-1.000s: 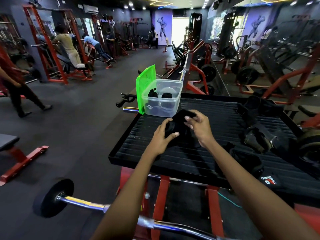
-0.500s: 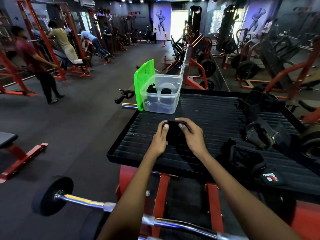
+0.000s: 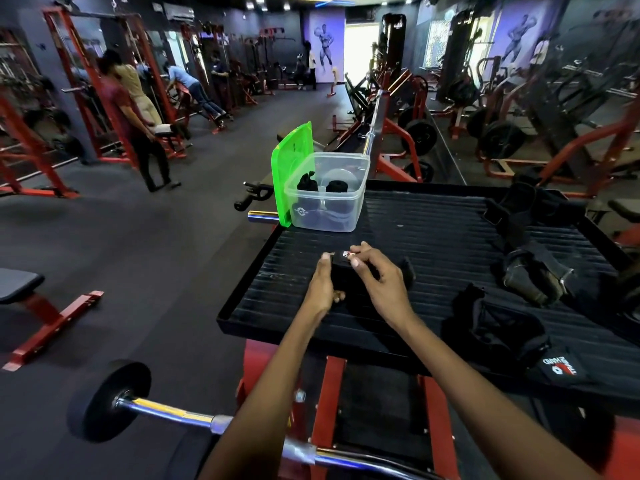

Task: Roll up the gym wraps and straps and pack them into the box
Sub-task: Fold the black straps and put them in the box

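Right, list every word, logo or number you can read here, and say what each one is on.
White and red print on the black wrap at the platform's near right corner: upside down, too blurred to read.
White logo on the clear box: symbol only, no letters legible.
Small label on the wrap in hand: too small.

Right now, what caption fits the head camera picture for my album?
Both hands, left hand and right hand, roll a black wrap near the clear box.

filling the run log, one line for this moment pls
step: rolling wrap | hands: left, right both grip it | box: open, two rolls inside | more straps on platform
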Available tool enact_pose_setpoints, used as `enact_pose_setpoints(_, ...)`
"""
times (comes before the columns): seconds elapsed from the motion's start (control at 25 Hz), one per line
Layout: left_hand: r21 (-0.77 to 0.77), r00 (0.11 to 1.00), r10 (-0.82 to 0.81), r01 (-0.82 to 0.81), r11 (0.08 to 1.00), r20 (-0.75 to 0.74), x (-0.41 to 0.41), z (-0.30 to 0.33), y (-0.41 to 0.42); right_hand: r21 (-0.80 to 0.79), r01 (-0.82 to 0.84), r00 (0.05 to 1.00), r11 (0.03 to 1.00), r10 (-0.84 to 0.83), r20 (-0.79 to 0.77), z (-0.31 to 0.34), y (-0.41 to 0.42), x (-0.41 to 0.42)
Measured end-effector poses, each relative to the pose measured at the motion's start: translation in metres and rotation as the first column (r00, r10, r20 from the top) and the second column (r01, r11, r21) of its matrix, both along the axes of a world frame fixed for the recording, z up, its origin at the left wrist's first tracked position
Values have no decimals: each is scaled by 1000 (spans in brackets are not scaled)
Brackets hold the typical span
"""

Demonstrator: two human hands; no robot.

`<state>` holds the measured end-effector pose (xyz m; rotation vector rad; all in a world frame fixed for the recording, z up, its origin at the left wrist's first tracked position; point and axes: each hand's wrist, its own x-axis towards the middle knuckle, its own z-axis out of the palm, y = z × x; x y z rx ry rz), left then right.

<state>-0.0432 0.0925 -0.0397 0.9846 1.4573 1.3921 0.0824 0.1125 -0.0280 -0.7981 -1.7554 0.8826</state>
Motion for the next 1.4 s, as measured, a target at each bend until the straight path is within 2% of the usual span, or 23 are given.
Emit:
enact_pose_setpoints(0.16,13,1000,26,-26,1000,9,-6,3,-4,58,-118,975,991,104,194,-10,0,2)
enact_pose_setpoints(0.24,15,998,39,-40,999,43,-6,1,-5,59,-92,981,994,80,179,-7,-1,5)
enact_pose_setpoints(0.28,21,996,43,-45,999,84,-6,1,-5,77,31,995,997,-38,88,-4,-1,7)
enact_pose_setpoints(0.32,22,991,57,-61,998,121,-5,1,-4,67,225,974,972,-224,-24,-2,1,10)
enact_pose_setpoints(0.36,7,984,83,-85,996,156,-5,2,-4,4,427,902,904,-426,-66,-1,3,15)
enact_pose_setpoints(0.4,-21,976,111,-109,994,188,-4,3,-3,-97,579,815,810,-579,27,1,5,20)
enact_pose_setpoints(0.44,-48,967,132,-125,991,216,-4,5,-2,-191,662,748,724,-627,218,0,6,26)
enact_pose_setpoints(0.48,-61,962,142,-131,989,235,-4,6,-2,-274,686,722,674,-584,371,-4,8,30)
enact_pose_setpoints(0.52,-63,958,136,-125,990,254,-4,6,-2,-354,659,748,664,-529,402,-9,13,32)
enact_pose_setpoints(0.6,-34,947,90,-84,996,310,-6,7,-2,-484,538,834,690,-517,189,-14,18,30)
enact_pose_setpoints(0.72,41,906,11,-32,999,423,-4,15,-7,-506,458,821,731,-566,-74,-7,15,29)
enact_pose_setpoints(0.8,146,866,-79,8,989,493,-5,19,-8,-596,223,820,771,-479,-313,-1,12,29)
enact_pose_setpoints(0.84,208,838,-132,23,978,529,-5,19,-8,-629,41,789,777,-411,-457,2,9,29)
enact_pose_setpoints(0.92,262,787,-192,40,964,586,-4,20,-8,-586,-256,664,768,-301,-685,7,7,29)
enact_pose_setpoints(1.0,186,805,-155,57,981,572,-1,19,-8,-502,-385,551,774,-244,-798,9,8,27)
enact_pose_setpoints(1.08,77,825,-91,58,995,557,2,17,-7,-437,-422,481,794,-212,-850,11,9,26)
enact_pose_setpoints(1.16,24,724,-71,75,997,686,-1,17,-7,-415,-412,493,811,-185,-850,11,12,29)
enact_pose_setpoints(1.24,81,599,-148,138,987,787,-5,22,-12,-400,-370,585,839,-124,-801,10,12,32)
enact_pose_setpoints(1.28,121,579,-187,150,981,794,-8,25,-15,-382,-354,632,854,-82,-770,10,10,33)
enact_pose_setpoints(1.4,149,634,-209,147,978,744,-8,32,-20,-302,-307,741,903,28,-671,6,4,29)
